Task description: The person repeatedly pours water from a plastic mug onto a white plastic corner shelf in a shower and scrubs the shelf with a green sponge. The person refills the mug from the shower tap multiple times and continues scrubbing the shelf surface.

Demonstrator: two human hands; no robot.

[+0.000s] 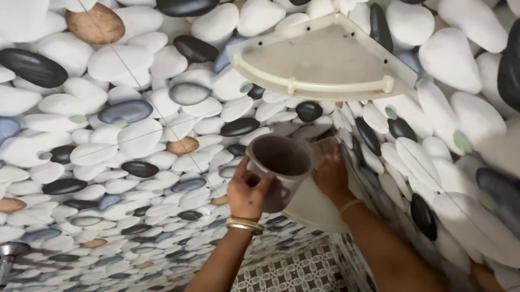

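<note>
At wall corner: left hand (247, 191) grip closed on mug (281, 163) handle; right hand (331, 171) steadies lower corner shelf (315, 207), grip state unclear. Keep mug level.

Pale beige mug (281, 166), tilted, mouth facing camera, above lower corner shelf (312, 209)

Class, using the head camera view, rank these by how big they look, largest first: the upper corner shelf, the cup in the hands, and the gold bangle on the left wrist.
1. Upper corner shelf
2. Cup, held by both hands
3. Gold bangle

Nearness to the camera may skew the shelf-cup gap.
</note>
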